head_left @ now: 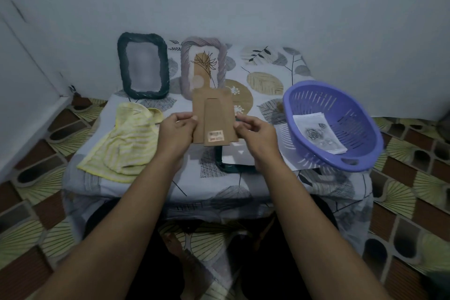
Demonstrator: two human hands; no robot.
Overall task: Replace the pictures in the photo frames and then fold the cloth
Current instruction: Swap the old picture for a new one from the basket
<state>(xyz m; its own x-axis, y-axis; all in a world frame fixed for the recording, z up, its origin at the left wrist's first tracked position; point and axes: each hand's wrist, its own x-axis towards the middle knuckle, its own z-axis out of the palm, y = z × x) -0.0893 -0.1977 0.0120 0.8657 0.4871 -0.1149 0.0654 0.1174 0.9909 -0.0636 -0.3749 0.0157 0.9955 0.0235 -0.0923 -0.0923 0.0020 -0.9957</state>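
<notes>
Both my hands hold up a brown cardboard frame backing (214, 117) with a stand flap and a barcode sticker. My left hand (176, 129) pinches its left edge, my right hand (255, 131) its right edge. Below it on the table lies a dark green frame (229, 167), partly hidden by my right hand. A second dark green frame (143, 69) and a pale purple frame (187, 66) holding a flower picture lean against the wall. A yellow striped cloth (126, 141) lies crumpled on the left. A rose picture (316, 135) lies in the purple basket (341, 161).
The small table (267, 75) is covered by a leaf-patterned sheet and stands against a grey wall. Patterned floor tiles surround it. My knees sit under the front edge.
</notes>
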